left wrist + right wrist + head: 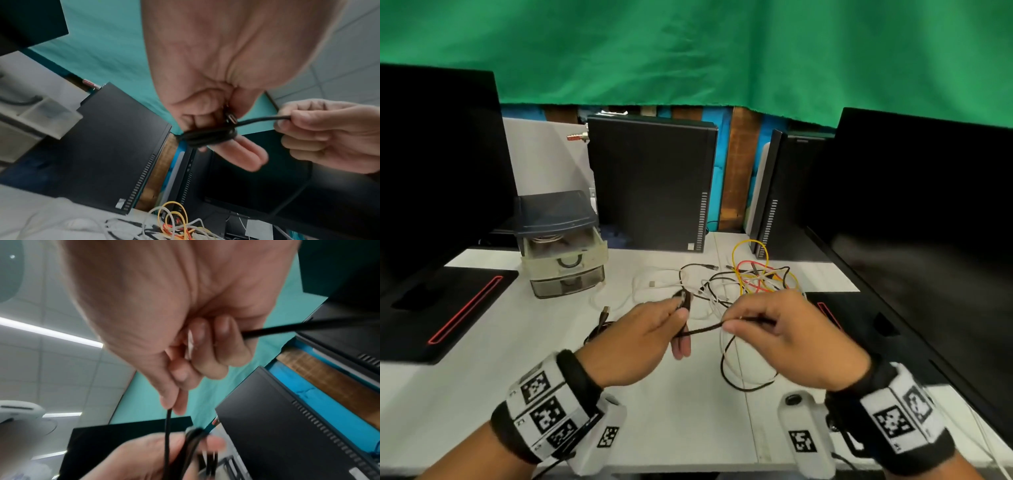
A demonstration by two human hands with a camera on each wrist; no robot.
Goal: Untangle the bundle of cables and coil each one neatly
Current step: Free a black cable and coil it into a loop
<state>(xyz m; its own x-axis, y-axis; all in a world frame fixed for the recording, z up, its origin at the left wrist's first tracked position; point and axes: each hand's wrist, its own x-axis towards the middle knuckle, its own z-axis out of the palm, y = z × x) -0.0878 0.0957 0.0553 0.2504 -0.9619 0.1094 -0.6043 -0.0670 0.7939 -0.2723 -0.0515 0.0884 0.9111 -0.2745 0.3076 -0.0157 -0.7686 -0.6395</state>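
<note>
A black cable (pixel 209 135) is wound in several turns around the extended fingers (pixel 242 155) of the left hand (pixel 640 342), and one of its plugs is pinned against those turns by the thumb. From the coil a short taut run of the same cable is led toward 3 o'clock, where it is pinched between the thumb and forefinger of the right hand (pixel 787 339); the other fingers of that hand are curled in. Beyond the right hand the cable is seen dropping in a loose loop onto the white desk (pixel 681 418) at about 5 o'clock from the left hand.

The remaining tangle of cables (pixel 753 277), white, black, yellow and orange-red strands looped through one another, is spread on the desk at 12 to 1 o'clock from the hands. A loose white cable (pixel 654 284) is laid just left of it.

At 10 o'clock a small set of plastic drawers (pixel 561 246) is stood with its top drawer pulled out. A black computer case (pixel 654 185) is stood upright at 12 o'clock, and dark monitors (pixel 928 212) are placed on both flanks.
</note>
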